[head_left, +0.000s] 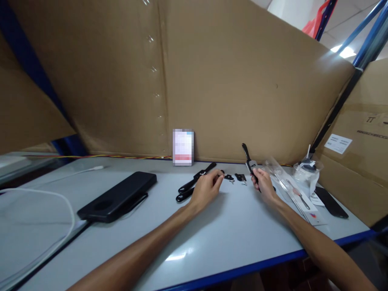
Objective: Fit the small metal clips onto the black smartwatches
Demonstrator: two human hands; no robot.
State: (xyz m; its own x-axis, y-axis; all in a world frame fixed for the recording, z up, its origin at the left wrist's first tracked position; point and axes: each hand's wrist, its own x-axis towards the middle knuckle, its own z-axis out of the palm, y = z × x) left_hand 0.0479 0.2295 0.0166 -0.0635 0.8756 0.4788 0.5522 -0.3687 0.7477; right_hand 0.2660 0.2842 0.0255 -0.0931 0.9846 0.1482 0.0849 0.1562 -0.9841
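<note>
My right hand (263, 184) is wrapped around a slim black-handled tool with a grey plate (252, 165) in its middle, held upright with its black end pointing up. My left hand (207, 188) is at the table's centre, fingers curled together; a small dark end shows at the fingertips, too small to name. Partly behind that hand, several black-handled tools (188, 185) lie side by side. Between my hands are two small black pieces with silver key-like parts, a left piece (229, 178) and a right piece (241, 178).
A black power bank-like slab (118, 196) with a cable lies at left. A blurred-out screen (183, 147) leans on the cardboard wall (218, 89). At right are clear packaging with a printed card (298, 198), a plastic-wrapped bundle (307, 171) and a dark phone (332, 202).
</note>
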